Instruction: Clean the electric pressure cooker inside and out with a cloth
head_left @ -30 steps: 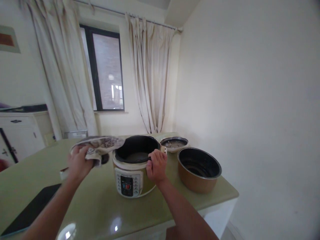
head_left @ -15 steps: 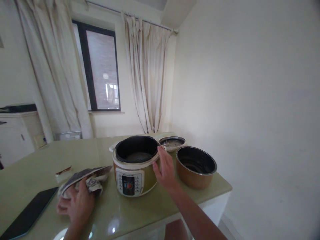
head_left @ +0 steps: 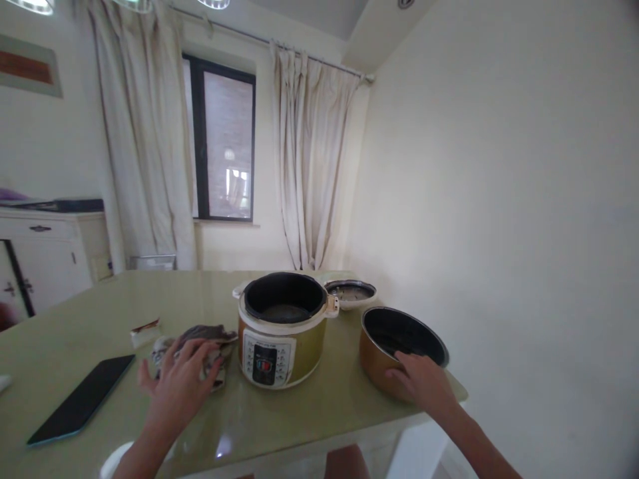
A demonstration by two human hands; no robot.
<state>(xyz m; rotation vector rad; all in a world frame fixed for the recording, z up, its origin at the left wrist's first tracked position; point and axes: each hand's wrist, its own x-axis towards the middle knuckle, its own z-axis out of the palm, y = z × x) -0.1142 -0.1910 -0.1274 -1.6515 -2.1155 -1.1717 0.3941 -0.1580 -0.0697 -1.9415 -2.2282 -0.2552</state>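
Grip slack, the left hand (head_left: 180,378) spreads over crumpled cloth (head_left: 210,331); the right hand (head_left: 423,379), grip unclear, meets the rim of a round pot (head_left: 389,332) near the cooker (head_left: 302,346) on the glossy worktop (head_left: 279,419).

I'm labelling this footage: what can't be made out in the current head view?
Head view, all four:
1. Cloth: partly hidden by the left hand.
2. Brown pot: part of its near rim is hidden by the right hand.
3. Cooker: lettering on its panel is too small to read.
4. White thing at far left: cut off by the picture's edge.
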